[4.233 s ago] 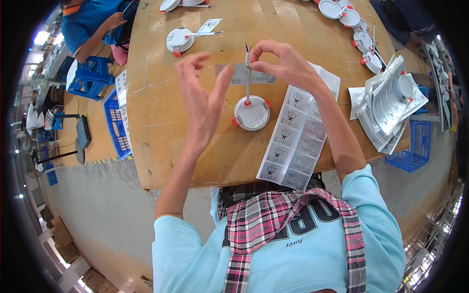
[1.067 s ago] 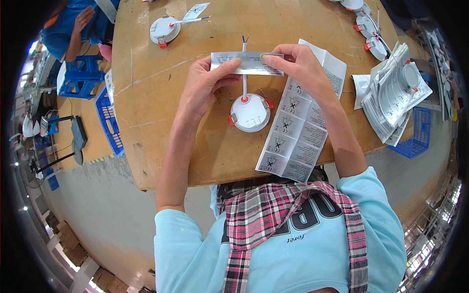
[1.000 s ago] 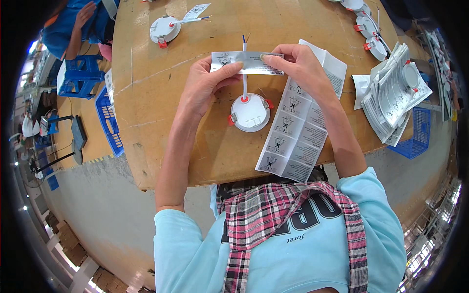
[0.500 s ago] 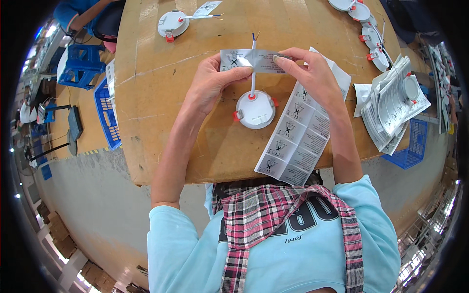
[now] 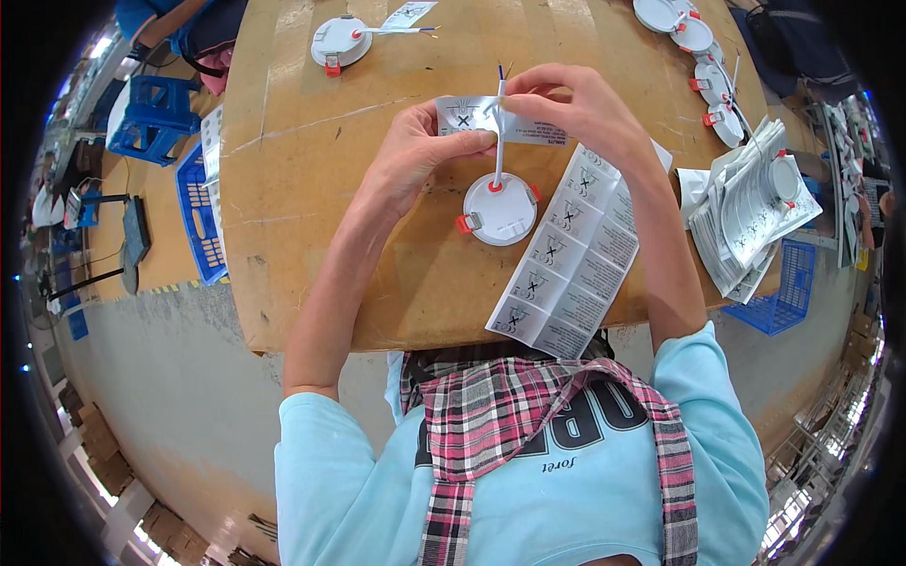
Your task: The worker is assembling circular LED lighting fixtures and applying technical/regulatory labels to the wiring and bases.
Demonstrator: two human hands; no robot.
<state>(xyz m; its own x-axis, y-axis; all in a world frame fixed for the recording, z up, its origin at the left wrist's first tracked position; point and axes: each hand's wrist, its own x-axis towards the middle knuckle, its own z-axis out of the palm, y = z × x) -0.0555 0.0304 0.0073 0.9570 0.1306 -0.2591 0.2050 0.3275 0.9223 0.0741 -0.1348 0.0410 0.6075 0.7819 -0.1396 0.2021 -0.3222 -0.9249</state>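
Observation:
A round white downlight (image 5: 500, 215) with red-tipped spring clips lies on the table before me. Its white cable (image 5: 499, 162) points away and ends in bare blue and brown wires. A silvery printed label (image 5: 540, 131) lies across the cable. My left hand (image 5: 412, 156) pinches the label's left part, thumb on top beside the cable. At the cable, the fingers of my right hand (image 5: 587, 106) are closed on the label's upper edge; its right end hangs free below them. Under my right forearm lies a creased sheet of labels (image 5: 569, 259).
Another downlight (image 5: 342, 43) with a labelled cable sits at the far left. Several downlights (image 5: 712, 83) line the far right. A stack of label sheets (image 5: 741, 208) stands at the right edge, near a blue crate (image 5: 776, 292). Blue stools (image 5: 156, 118) and a basket (image 5: 196, 212) are left.
My right hand has slid left from the label's right end to the cable, leaving that end free. My left hand keeps its pinch. The whole view has shifted slightly.

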